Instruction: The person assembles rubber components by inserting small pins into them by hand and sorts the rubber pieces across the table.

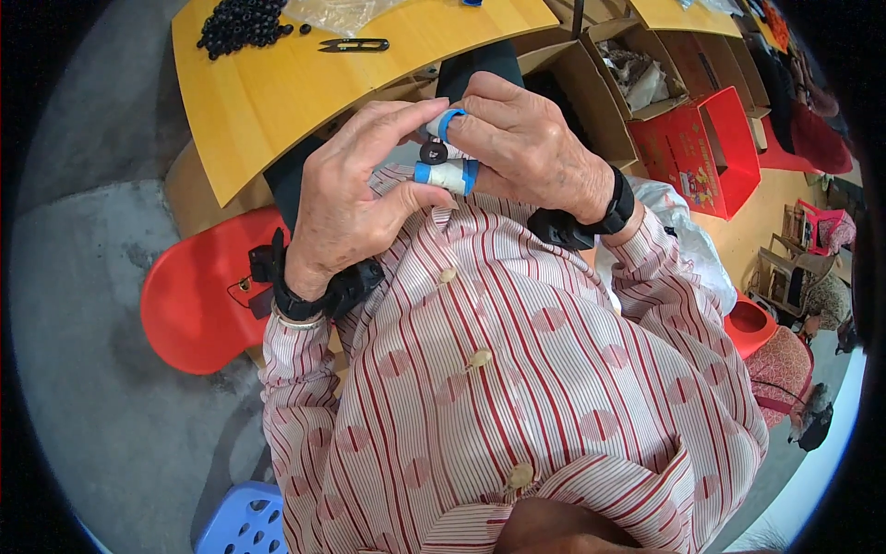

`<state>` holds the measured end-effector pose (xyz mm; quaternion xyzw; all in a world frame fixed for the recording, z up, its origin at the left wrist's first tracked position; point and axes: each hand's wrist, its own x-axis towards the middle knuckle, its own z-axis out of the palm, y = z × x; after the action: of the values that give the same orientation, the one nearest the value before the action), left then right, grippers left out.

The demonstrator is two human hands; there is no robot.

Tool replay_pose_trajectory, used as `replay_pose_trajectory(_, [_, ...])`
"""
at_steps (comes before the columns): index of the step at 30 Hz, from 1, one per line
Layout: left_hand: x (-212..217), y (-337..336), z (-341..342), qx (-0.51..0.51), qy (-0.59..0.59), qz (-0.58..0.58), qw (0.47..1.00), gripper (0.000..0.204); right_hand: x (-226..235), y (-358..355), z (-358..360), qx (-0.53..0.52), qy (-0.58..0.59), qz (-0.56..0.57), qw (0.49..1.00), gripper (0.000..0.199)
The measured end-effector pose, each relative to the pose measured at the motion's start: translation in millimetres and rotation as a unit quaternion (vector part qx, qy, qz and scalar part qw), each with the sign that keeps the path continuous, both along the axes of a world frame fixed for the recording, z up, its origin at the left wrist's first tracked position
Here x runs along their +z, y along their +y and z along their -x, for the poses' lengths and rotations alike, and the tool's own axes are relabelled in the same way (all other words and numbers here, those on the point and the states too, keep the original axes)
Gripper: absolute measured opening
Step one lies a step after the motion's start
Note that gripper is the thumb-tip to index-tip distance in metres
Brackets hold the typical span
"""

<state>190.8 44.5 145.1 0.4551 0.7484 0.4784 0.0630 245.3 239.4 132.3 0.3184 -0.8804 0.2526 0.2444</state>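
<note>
Both hands meet in front of my striped shirt around a small black round piece (432,150), like those heaped on the table. My left hand (355,185) curves about it, index finger above and thumb below. My right hand (540,138) is closed from the other side, its fingers bent at the piece. White and blue tape wraps (448,175) cover finger ends beside the piece. Which fingertips press on it is partly hidden.
On the yellow table (249,102) lie a pile of black round pieces (242,26), black thread snips (354,44) and a clear plastic bag (341,11). A red stool (208,295), blue stool (245,522), red box (688,162) and cardboard boxes (591,92) stand around.
</note>
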Motion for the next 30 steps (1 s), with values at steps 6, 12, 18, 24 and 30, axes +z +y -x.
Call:
replay_pose_trajectory(6, [3.9, -0.4, 1.1, -0.011, 0.030, -0.010, 0.999, 0.062, 0.6, -2.4, 0.1, -0.001, 0.032, 0.009, 0.999, 0.031])
replay_pose_trajectory(12, [-1.5, -3.8, 5.7, -0.019, 0.067, -0.014, 0.997, 0.057, 1.1, -4.6, -2.1, 0.005, 0.021, 0.001, 1.000, 0.031])
replay_pose_trajectory(18, [-0.4, -2.0, 4.9, -0.014, 0.060, -0.022, 0.998, 0.055, 0.8, -5.4, 2.4, -0.021, 0.061, -0.010, 0.998, 0.031])
replay_pose_trajectory(24, [-15.4, -2.6, -2.5, 0.003, -0.168, -0.042, 0.985, 0.062, 0.5, 3.6, 1.7, -0.078, 0.062, -0.043, 0.994, 0.030])
replay_pose_trajectory(30, [-14.6, -5.1, -2.1, 0.014, -0.442, -0.085, 0.893, 0.034, -0.6, 3.1, -0.2, -0.100, 0.028, -0.057, 0.993, 0.028])
